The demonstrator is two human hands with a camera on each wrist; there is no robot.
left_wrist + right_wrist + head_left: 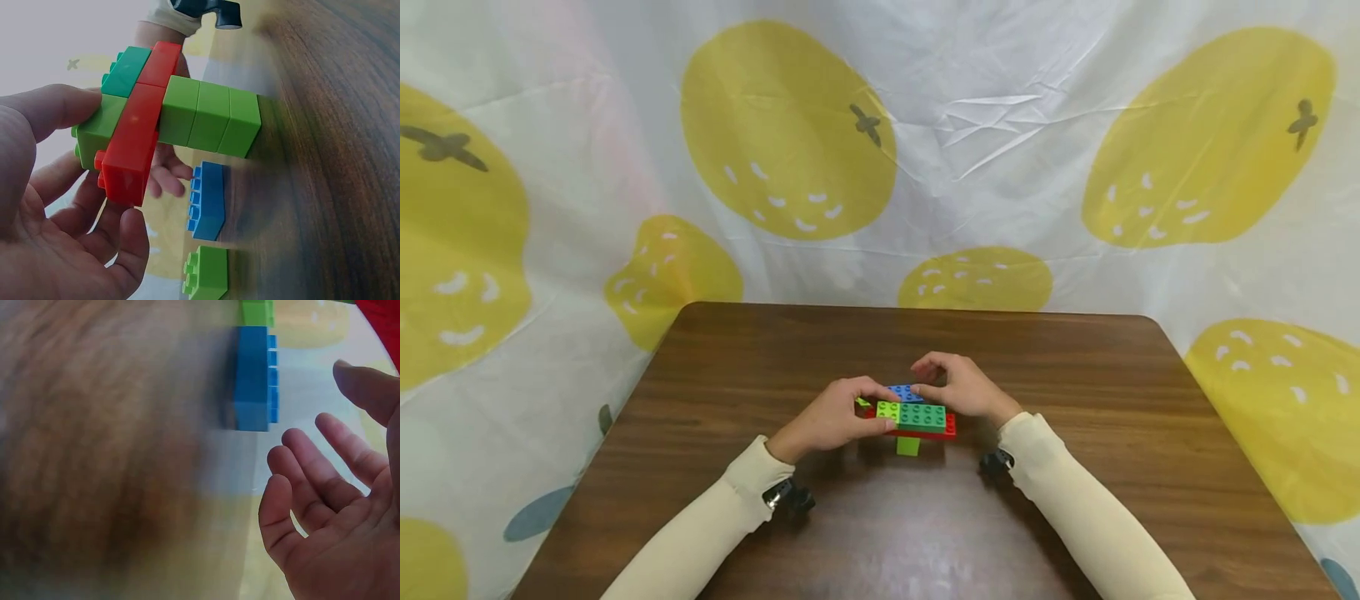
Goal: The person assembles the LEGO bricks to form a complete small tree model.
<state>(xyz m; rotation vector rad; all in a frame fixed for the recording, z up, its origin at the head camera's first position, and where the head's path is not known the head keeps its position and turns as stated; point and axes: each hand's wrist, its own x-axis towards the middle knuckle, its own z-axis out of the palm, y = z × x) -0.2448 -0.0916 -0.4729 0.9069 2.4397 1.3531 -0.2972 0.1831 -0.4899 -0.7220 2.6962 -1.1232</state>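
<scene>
My left hand (835,417) grips a toy brick build, its thumb on the lime brick (103,124) at one end and its fingers curled behind. A dark green brick (922,416) sits beside that lime one, both on a row of red bricks (134,119). Below the red row, a post of stacked lime bricks (209,115) reaches down toward the table. Behind the build lies a loose blue brick (252,378), with a separate lime brick (212,272) to its left. Close over the blue brick, my right hand (966,387) holds nothing, its fingers spread and slightly bent.
The brown wooden table (1075,500) carries everything. A white curtain (985,150) with yellow fruit prints hangs just past its far edge. Black devices are strapped under the left wrist (790,497) and right wrist (996,462).
</scene>
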